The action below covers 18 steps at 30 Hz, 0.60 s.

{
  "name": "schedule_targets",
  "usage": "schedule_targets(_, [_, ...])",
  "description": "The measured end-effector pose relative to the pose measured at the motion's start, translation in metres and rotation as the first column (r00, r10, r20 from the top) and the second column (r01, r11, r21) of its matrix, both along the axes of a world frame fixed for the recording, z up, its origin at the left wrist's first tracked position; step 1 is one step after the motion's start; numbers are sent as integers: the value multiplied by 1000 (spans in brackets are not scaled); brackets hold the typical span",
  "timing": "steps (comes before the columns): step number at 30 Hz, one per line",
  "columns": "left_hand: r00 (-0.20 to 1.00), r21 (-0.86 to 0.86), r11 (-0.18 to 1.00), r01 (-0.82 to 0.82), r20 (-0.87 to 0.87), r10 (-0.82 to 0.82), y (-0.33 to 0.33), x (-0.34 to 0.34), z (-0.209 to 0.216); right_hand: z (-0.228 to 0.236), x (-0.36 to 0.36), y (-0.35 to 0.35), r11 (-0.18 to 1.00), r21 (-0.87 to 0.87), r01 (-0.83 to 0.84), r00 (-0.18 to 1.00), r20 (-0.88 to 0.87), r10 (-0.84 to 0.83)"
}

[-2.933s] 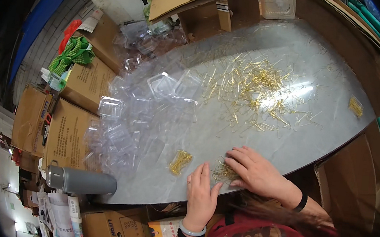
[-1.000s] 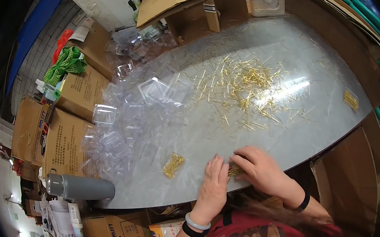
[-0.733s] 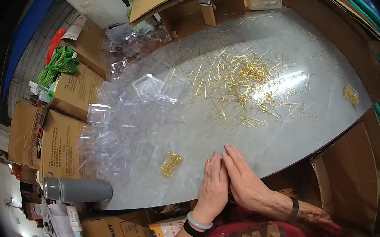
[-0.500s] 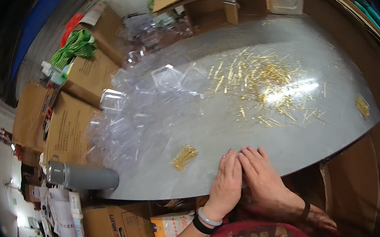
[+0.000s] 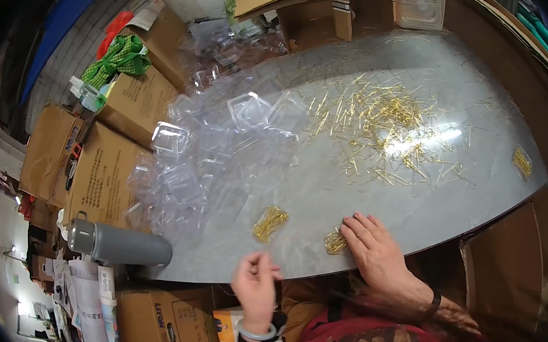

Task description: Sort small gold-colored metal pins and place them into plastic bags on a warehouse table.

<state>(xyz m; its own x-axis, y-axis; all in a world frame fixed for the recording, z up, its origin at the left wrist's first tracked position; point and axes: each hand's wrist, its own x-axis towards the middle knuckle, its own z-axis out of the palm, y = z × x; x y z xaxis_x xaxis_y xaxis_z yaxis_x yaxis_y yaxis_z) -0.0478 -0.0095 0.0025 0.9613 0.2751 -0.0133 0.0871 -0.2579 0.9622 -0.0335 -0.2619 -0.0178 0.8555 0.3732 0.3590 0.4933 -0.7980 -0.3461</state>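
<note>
My right hand (image 5: 373,248) lies on the grey table, fingers stretched out and side by side. Its fingertips touch a small bundle of thin gold wire hooks (image 5: 334,242). My left hand (image 5: 255,282) is over the table's front edge, its fingers curled in; I see nothing in them. Just beyond it lies another bundle of gold hooks (image 5: 271,224). A large loose heap of gold wire hooks (image 5: 386,116) spreads over the far middle of the table. One more small gold bundle (image 5: 522,162) sits near the right edge.
Clear plastic boxes (image 5: 182,185) pile up along the table's left side. A grey bottle (image 5: 129,246) lies at the front left corner. Cardboard boxes (image 5: 103,173) stand to the left. A cardboard shelf (image 5: 309,28) and a clear tray (image 5: 419,7) line the back.
My left hand has drawn away from my right hand toward the left and nearer to me, its fingers curling. The small bundle beside my right hand has come into sight.
</note>
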Motion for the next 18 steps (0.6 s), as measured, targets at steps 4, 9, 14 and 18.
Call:
schedule_targets(4, [979, -73, 997, -2, -204, -13, 32, 27, 13, 1, -2, 2, 1000, -20, 9, 1000, 27, -9])
schedule_targets(9, [930, -196, 978, 67, -343, -133, 48, 53, 7, -2, -2, 3, 1000, -1, 22, 999, 40, -21])
schedule_targets(14, [933, -337, 940, 47, -322, -162, 37, 22, 17, -3, -2, 2, 1000, 12, 22, 997, 70, -22])
schedule_targets(18, [905, -619, 782, 67, -292, -308, 32, -39, 11, 1, -3, 1, 999, 25, 20, 999, 24, -21])
